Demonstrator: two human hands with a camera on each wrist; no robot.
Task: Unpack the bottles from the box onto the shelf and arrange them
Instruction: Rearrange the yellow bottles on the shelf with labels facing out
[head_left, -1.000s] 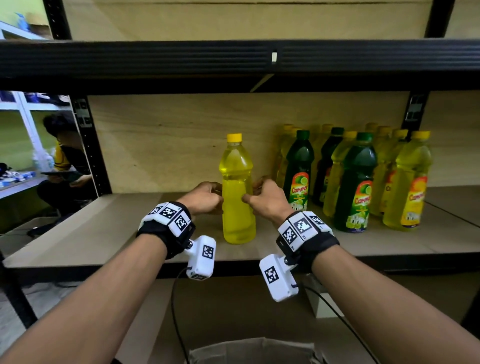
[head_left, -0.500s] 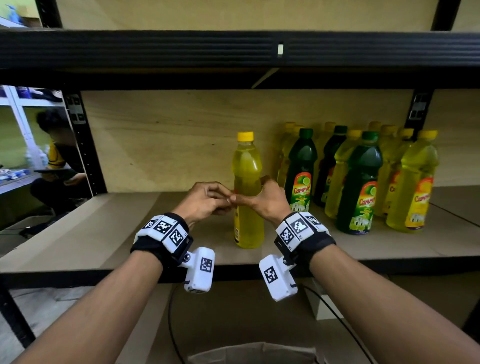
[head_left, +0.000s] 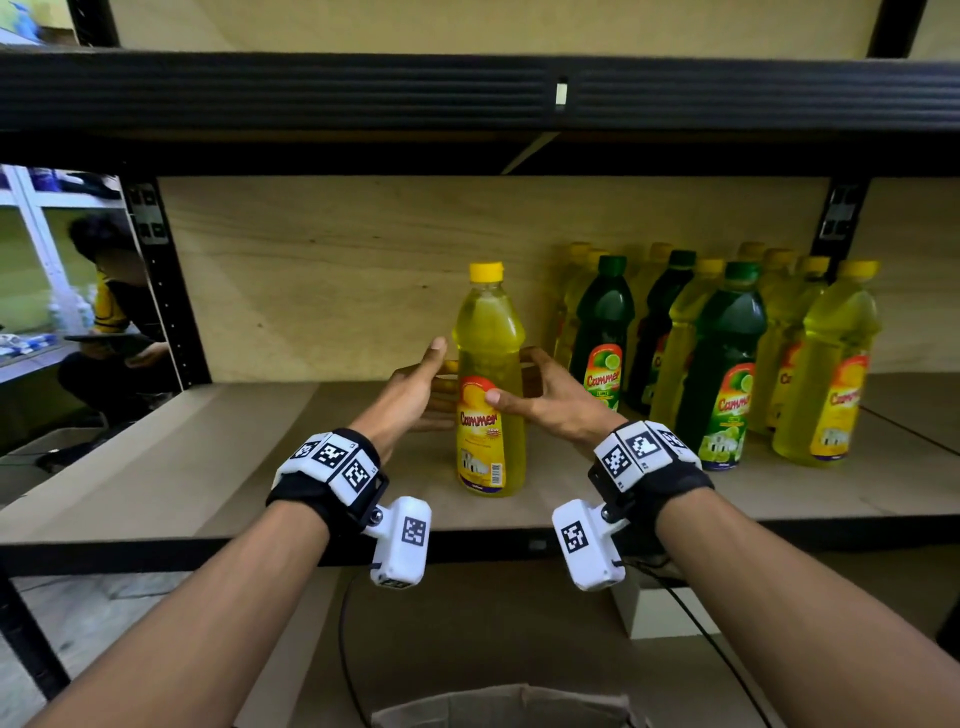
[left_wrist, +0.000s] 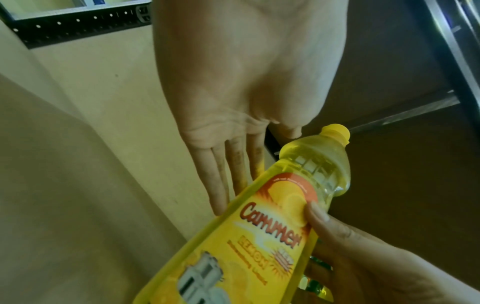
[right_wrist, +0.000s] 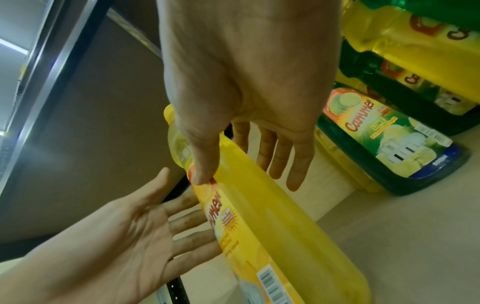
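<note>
A yellow Cammer lemon bottle (head_left: 488, 364) with a yellow cap stands upright near the shelf's front, its label facing me. My left hand (head_left: 415, 387) lies flat against its left side, fingers straight and reaching behind it. My right hand (head_left: 550, 400) holds it from the right, with the thumb (head_left: 491, 397) on the label and the fingers behind. In the left wrist view the bottle (left_wrist: 272, 226) shows the right thumb (left_wrist: 315, 214) pressed on its label. The right wrist view shows the bottle (right_wrist: 272, 226) between the open left palm (right_wrist: 124, 236) and the right hand (right_wrist: 246, 82).
Several yellow and green bottles (head_left: 722, 364) stand in rows at the right of the shelf board (head_left: 156, 467); the nearest is a green lime bottle (head_left: 602, 332). A black beam (head_left: 311, 93) runs overhead. The cardboard box's rim (head_left: 498, 706) shows below. A person (head_left: 114, 322) sits at far left.
The yellow bottle has been turned so its label now faces me. My left hand has uncurled to a flat palm, and my right thumb has moved onto the label.
</note>
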